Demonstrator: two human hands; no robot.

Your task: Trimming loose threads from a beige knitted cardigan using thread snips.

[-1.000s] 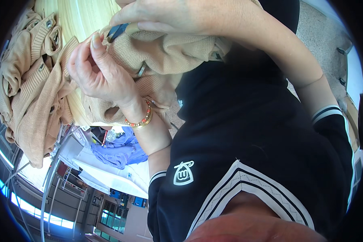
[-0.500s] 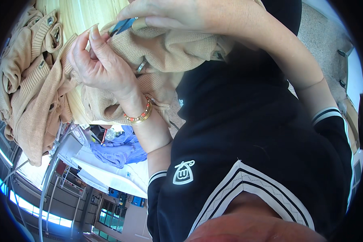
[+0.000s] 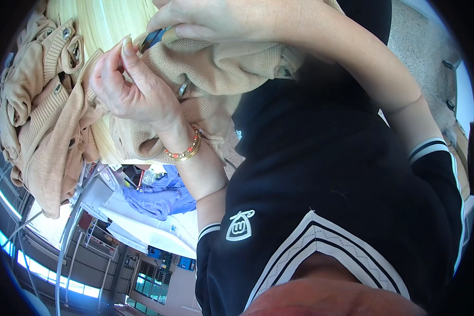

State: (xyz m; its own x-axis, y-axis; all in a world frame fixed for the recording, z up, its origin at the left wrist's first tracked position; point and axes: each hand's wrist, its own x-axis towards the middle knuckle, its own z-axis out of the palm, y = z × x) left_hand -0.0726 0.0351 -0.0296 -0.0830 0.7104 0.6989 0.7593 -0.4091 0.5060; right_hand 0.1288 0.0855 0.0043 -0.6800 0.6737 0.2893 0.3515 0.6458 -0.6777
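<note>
A beige knit garment (image 3: 210, 66) lies bunched on the table by my body, with a shiny button (image 3: 183, 87) on it. My right hand (image 3: 221, 21) is closed around small blue thread snips (image 3: 154, 39), whose tips point toward my left fingers. On the near left side of the garment, my left hand (image 3: 137, 87) is closed in a pinch, thumb against forefinger, beside the snips' tips. What the pinch holds is too small to make out. The right fingertips are partly cut off by the upper edge.
More beige knit garments (image 3: 47, 116) with buttons are heaped at the left, hanging past the edge of the pale wooden tabletop (image 3: 102, 23). A blue-violet cloth (image 3: 160, 195) lies on a white table (image 3: 142, 224) beyond my left arm. Speckled floor (image 3: 418, 47) shows at the right.
Both hands stay close together at the garment. The right hand and snips have shifted slightly left, and the left thumb and forefinger are a little nearer the snips' tips.
</note>
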